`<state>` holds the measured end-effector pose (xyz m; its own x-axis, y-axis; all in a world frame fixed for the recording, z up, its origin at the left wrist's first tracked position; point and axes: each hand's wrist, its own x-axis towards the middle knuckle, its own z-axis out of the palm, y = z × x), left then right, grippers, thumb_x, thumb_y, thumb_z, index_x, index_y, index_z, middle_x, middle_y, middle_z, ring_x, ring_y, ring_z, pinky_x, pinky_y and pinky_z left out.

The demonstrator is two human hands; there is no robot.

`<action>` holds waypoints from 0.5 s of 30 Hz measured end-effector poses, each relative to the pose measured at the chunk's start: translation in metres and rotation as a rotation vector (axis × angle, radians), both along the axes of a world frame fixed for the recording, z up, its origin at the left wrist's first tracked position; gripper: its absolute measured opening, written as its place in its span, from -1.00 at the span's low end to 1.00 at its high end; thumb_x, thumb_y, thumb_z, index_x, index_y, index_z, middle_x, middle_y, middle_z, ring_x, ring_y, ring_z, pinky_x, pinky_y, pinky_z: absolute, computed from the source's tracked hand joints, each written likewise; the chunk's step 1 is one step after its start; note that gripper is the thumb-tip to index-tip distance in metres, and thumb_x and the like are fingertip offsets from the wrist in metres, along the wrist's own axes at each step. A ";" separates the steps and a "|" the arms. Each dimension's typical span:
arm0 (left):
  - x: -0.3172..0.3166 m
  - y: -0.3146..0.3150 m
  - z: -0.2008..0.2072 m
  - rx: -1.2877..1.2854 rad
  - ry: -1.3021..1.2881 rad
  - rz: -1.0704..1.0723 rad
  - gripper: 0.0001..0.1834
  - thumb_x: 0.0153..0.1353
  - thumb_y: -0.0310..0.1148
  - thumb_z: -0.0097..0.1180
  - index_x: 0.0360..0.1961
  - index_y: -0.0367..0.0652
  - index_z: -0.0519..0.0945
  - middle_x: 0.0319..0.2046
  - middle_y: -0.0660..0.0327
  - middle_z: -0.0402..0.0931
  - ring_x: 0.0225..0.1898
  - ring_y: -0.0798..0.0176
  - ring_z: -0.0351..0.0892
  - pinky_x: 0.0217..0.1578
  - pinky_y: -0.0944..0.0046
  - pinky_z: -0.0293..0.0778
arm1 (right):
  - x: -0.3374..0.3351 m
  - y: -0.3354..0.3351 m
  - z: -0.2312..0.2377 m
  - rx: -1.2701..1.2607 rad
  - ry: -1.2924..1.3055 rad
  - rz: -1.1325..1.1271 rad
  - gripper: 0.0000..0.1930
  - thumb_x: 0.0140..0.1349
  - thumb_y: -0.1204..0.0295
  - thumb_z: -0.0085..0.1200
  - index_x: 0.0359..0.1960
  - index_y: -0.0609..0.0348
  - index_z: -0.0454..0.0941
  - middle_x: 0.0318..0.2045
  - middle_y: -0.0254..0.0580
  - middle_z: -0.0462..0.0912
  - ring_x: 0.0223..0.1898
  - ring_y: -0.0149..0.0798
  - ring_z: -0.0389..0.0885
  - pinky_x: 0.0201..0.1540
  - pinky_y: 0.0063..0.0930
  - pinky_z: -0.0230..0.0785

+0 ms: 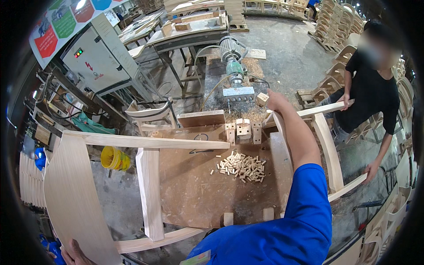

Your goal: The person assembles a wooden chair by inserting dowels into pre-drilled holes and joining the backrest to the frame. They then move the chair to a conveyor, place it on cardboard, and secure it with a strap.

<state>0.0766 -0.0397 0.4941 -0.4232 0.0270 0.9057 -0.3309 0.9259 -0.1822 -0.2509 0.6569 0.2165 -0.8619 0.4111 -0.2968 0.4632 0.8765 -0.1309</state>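
Observation:
My left hand (75, 254) grips the lower end of a wide, curved wooden backrest panel (77, 194), part of a pale chair frame (150, 194) at the left. One rail of that frame reaches across to the drilled wooden blocks at the table's far edge. My right arm stretches forward, and my right hand (279, 101) is closed at a small wooden block (262, 98) near the boring machine (234, 70); its fingers are partly hidden. Below that forearm, a second chair frame (329, 150) stands at the right. A co-worker (373, 88) holds two of its rails.
A heap of wooden dowels (243, 167) lies on the brown worktable (190, 194). Drilled wooden blocks (243, 130) line its far edge. A yellow bucket (115, 159) is on the floor at the left. Stacked chair parts (338, 26) and an electrical cabinet (95, 62) stand farther off.

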 end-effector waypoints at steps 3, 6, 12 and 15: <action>-0.001 0.003 -0.001 0.052 0.006 -0.041 -0.46 -0.05 0.09 0.62 -0.38 -0.22 0.76 -0.45 0.13 0.73 -0.51 0.03 0.68 -0.49 0.11 0.55 | -0.001 0.005 -0.001 0.047 0.019 0.017 -0.25 0.17 0.37 0.09 0.50 -0.09 0.32 0.25 0.12 0.62 0.28 0.15 0.58 0.30 0.01 0.45; -0.001 0.005 -0.001 0.002 -0.006 -0.017 -0.45 -0.05 0.09 0.61 -0.39 -0.22 0.76 -0.45 0.13 0.74 -0.51 0.03 0.68 -0.50 0.11 0.55 | -0.001 0.005 0.000 0.028 -0.026 0.062 -0.35 0.14 0.31 0.15 0.36 -0.02 0.49 0.22 0.06 0.65 0.26 0.11 0.61 0.27 0.00 0.48; 0.001 0.001 -0.002 0.035 0.017 -0.053 -0.44 -0.06 0.11 0.62 -0.40 -0.22 0.77 -0.46 0.15 0.74 -0.52 0.05 0.68 -0.50 0.13 0.55 | -0.001 -0.006 0.001 -0.008 -0.040 0.033 -0.41 0.09 0.31 0.19 0.25 0.03 0.57 0.17 0.03 0.69 0.22 0.10 0.65 0.24 0.00 0.50; -0.002 0.005 -0.002 0.063 0.030 -0.057 -0.43 -0.07 0.13 0.62 -0.40 -0.22 0.77 -0.48 0.16 0.74 -0.55 0.08 0.67 -0.52 0.13 0.54 | -0.002 -0.003 -0.001 -0.003 -0.056 -0.019 -0.42 0.07 0.31 0.24 0.22 0.03 0.63 0.18 0.01 0.69 0.25 0.05 0.63 0.26 -0.07 0.50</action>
<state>0.0751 -0.0349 0.4922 -0.3948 -0.0068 0.9187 -0.2815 0.9528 -0.1139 -0.2525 0.6541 0.2160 -0.8359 0.4264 -0.3457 0.4867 0.8669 -0.1074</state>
